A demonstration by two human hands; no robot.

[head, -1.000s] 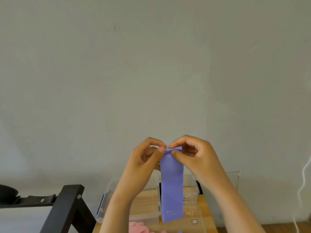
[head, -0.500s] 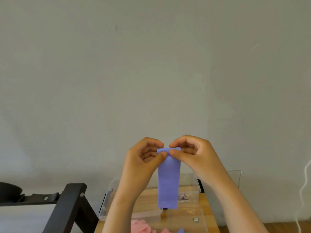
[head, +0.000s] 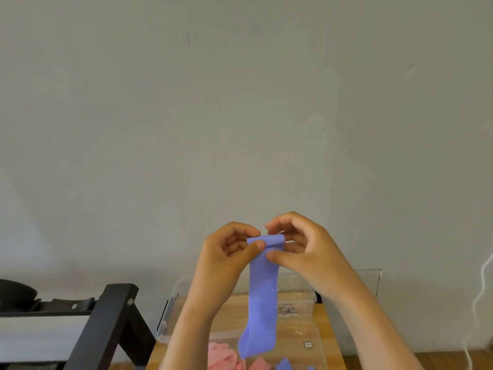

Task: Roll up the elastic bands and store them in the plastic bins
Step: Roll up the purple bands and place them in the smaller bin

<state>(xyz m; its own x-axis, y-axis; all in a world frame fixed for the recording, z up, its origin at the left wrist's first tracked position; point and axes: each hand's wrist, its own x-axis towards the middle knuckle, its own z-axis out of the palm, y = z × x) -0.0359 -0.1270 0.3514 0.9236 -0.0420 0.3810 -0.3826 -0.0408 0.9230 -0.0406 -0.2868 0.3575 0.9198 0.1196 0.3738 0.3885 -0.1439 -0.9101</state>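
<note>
Head: left hand (head: 226, 260), right hand (head: 306, 252) pinch smooth band (head: 262, 297).

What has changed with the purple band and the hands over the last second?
The right hand has raised its forefinger off the top of the purple band and slid its thumb lower on the front; the hanging end now reaches lower. The left hand still pinches the top edge; the bins are unmoved.

Plain periwinkle-blue elastic band (head: 262, 289) pinched between left grip (head: 226, 257) and right grip (head: 306, 252). Below the grips, pink bands (head: 222, 359) in clear plastic bins (head: 170, 311) on light-wood counter (head: 326, 316). Left of them, black frame (head: 106, 324); behind, pale grey wall (head: 240, 102); far right, white cord (head: 480, 297).
</note>
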